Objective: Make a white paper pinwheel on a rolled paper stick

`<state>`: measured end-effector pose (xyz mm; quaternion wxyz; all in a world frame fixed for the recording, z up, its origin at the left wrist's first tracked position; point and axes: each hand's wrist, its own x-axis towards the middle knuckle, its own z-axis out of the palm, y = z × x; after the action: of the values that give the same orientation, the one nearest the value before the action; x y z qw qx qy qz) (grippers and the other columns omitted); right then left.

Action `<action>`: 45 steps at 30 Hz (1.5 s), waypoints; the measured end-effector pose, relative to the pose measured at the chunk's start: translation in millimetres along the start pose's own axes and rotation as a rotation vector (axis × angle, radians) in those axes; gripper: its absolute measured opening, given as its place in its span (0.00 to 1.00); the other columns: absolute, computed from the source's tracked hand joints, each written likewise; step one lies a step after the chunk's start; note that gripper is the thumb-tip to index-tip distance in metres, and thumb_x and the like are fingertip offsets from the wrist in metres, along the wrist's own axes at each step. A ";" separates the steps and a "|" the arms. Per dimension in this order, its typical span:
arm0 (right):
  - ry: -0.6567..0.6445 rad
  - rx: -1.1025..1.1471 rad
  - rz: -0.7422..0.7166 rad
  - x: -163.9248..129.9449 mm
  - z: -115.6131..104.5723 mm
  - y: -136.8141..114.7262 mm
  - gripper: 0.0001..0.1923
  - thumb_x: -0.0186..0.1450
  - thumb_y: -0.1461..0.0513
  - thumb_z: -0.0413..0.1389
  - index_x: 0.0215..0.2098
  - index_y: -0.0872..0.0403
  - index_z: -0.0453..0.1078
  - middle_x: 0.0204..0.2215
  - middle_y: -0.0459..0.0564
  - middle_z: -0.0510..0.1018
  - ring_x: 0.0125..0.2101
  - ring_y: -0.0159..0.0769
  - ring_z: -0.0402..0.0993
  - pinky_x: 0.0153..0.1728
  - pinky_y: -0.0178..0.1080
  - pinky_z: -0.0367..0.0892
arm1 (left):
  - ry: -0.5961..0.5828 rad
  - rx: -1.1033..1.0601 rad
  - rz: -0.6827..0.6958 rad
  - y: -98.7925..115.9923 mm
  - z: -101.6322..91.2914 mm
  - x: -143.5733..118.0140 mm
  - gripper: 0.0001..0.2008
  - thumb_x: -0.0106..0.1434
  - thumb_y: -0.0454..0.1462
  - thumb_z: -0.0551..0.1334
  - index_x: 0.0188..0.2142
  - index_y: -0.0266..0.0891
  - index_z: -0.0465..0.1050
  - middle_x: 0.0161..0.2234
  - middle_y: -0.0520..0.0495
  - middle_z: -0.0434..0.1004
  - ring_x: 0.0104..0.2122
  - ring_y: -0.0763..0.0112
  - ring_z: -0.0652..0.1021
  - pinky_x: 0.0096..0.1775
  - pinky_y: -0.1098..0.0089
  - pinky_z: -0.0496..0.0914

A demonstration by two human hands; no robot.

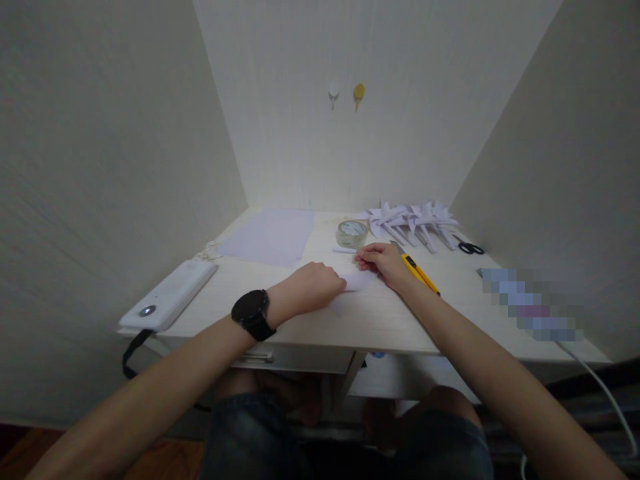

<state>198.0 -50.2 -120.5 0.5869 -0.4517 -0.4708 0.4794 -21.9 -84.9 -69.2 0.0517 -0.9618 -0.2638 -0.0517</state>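
Note:
My left hand (317, 285), with a black watch on its wrist, is closed on the edge of a small white piece of paper (356, 282) near the middle of the table. My right hand (384, 261) is just beyond that paper, its thumb and fingers pinched at the end of a thin white paper stick (344, 251). A roll of clear tape (351, 233) stands right behind the stick. Beside my right hand lies a yellow utility knife (420, 273), its blade pointing away from me.
Several white paper pinwheels (413, 221) are piled at the back right, near black scissors (470, 248). Sheets of white paper (270, 235) lie at the back left. A white box-shaped device (173, 295) is at the left edge. A blurred-out object (530, 307) with a cable lies right.

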 end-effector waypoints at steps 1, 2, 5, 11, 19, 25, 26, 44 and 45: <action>0.007 0.008 -0.008 0.7 -0.2 1.1 0.12 0.44 0.62 0.70 0.26 0.58 0.77 0.23 0.52 0.81 0.21 0.30 0.74 0.24 0.32 0.72 | 0.027 -0.049 -0.024 -2.3 -2.0 0.0 0.10 0.62 0.30 0.57 0.29 0.38 0.76 0.27 0.39 0.78 0.29 0.58 0.79 0.35 0.62 0.67; 0.017 0.015 -0.021 1.6 -0.2 2.3 0.13 0.44 0.61 0.70 0.27 0.58 0.77 0.24 0.52 0.81 0.22 0.30 0.74 0.25 0.33 0.72 | 0.056 -0.107 -0.052 -4.7 -4.4 0.5 0.09 0.62 0.32 0.59 0.28 0.39 0.76 0.26 0.41 0.78 0.28 0.59 0.78 0.36 0.63 0.67; 0.085 0.022 -0.071 4.9 -0.1 5.3 0.17 0.44 0.58 0.71 0.29 0.57 0.77 0.25 0.51 0.81 0.24 0.32 0.75 0.29 0.36 0.73 | 0.134 -0.240 -0.133 -12.1 -11.3 4.2 0.10 0.62 0.38 0.62 0.26 0.41 0.77 0.23 0.45 0.77 0.27 0.63 0.76 0.33 0.66 0.64; 0.313 -0.181 -0.258 9.4 -6.8 -0.4 0.14 0.53 0.52 0.64 0.30 0.54 0.72 0.27 0.52 0.81 0.28 0.37 0.77 0.32 0.40 0.71 | 0.262 -0.460 -0.309 -28.1 -12.7 15.7 0.13 0.54 0.44 0.69 0.19 0.40 0.76 0.17 0.50 0.71 0.22 0.70 0.71 0.28 0.70 0.57; 0.382 -0.359 -0.515 -6.8 4.0 -10.0 0.17 0.66 0.46 0.52 0.41 0.51 0.65 0.28 0.46 0.81 0.15 0.29 0.67 0.19 0.33 0.61 | 0.343 -0.746 -0.443 -48.8 0.3 28.3 0.19 0.50 0.48 0.72 0.17 0.37 0.74 0.14 0.53 0.68 0.17 0.76 0.68 0.22 0.74 0.56; 0.214 -0.260 -0.371 -15.2 20.0 -3.5 0.22 0.63 0.42 0.54 0.41 0.50 0.63 0.27 0.44 0.80 0.15 0.29 0.72 0.15 0.30 0.61 | 0.394 -0.962 -0.573 -60.3 8.4 38.3 0.20 0.53 0.47 0.71 0.17 0.35 0.71 0.16 0.50 0.70 0.17 0.76 0.69 0.23 0.72 0.62; 0.204 -0.241 -0.362 -15.0 20.3 -3.7 0.22 0.62 0.42 0.55 0.41 0.50 0.63 0.26 0.43 0.79 0.17 0.30 0.74 0.17 0.30 0.63 | 0.412 -1.029 -0.578 -61.4 11.1 38.9 0.20 0.54 0.47 0.71 0.18 0.35 0.70 0.17 0.50 0.70 0.17 0.76 0.68 0.23 0.73 0.62; 0.203 -0.363 -0.479 -7.2 7.0 -0.2 0.17 0.65 0.46 0.55 0.38 0.50 0.65 0.18 0.41 0.75 0.20 0.32 0.71 0.25 0.34 0.65 | 0.393 -1.706 -0.594 -76.0 29.1 25.8 0.24 0.56 0.50 0.68 0.45 0.37 0.70 0.33 0.44 0.77 0.28 0.69 0.76 0.29 0.69 0.70; 0.202 -0.400 -0.493 -6.8 6.2 1.1 0.17 0.66 0.47 0.54 0.38 0.51 0.66 0.18 0.41 0.75 0.20 0.33 0.71 0.25 0.34 0.65 | 0.425 -1.603 -0.589 -73.9 29.9 25.4 0.25 0.53 0.45 0.72 0.47 0.37 0.70 0.33 0.45 0.76 0.27 0.71 0.75 0.28 0.70 0.69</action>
<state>191.1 -56.2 -121.5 0.6286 -0.4757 -0.5901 0.1741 -36.0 -5.1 -90.2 -0.6063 -0.5716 -0.3704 -0.4104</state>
